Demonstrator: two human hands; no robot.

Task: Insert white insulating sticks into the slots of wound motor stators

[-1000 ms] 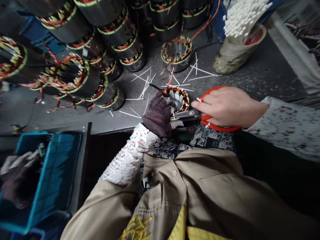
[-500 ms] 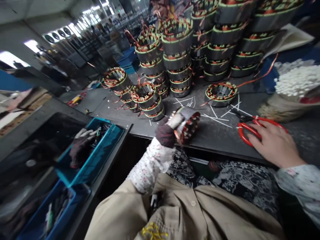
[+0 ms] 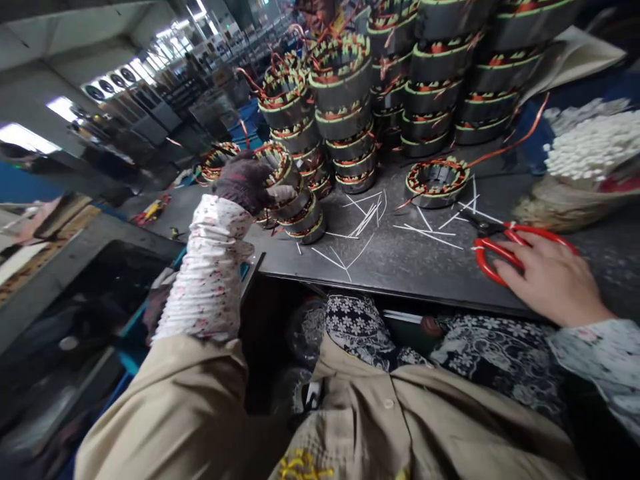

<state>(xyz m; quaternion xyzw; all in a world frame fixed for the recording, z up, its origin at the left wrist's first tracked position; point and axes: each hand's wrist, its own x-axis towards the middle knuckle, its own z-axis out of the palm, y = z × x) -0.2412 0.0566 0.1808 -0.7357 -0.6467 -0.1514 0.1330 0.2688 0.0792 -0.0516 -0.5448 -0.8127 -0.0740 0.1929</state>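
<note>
My left hand (image 3: 250,183), in a dark glove with pale fingertips, grips a stator (image 3: 276,162) wound with copper wire. That stator sits at the top of a short front stack of stators (image 3: 306,223); the hand hides part of it. On the bench at the right, my bare right hand (image 3: 557,277) has its fingers on the red handles of scissors (image 3: 500,250), whose dark blades point left. A single stator (image 3: 437,181) lies flat behind the blades, an orange wire trailing from it. Thin white strips (image 3: 367,220) are scattered between the hands.
Tall stacks of stators (image 3: 343,123) line the back of the bench (image 3: 400,267). A bag (image 3: 555,210) of white sticks (image 3: 595,150) stands at the right. Below left is a partly hidden teal bin (image 3: 131,353). The bench's front edge runs above my lap.
My left hand has carried the stator from the bench's front edge leftward to the short stack, uncovering white strips. My right hand has stayed on the scissors.
</note>
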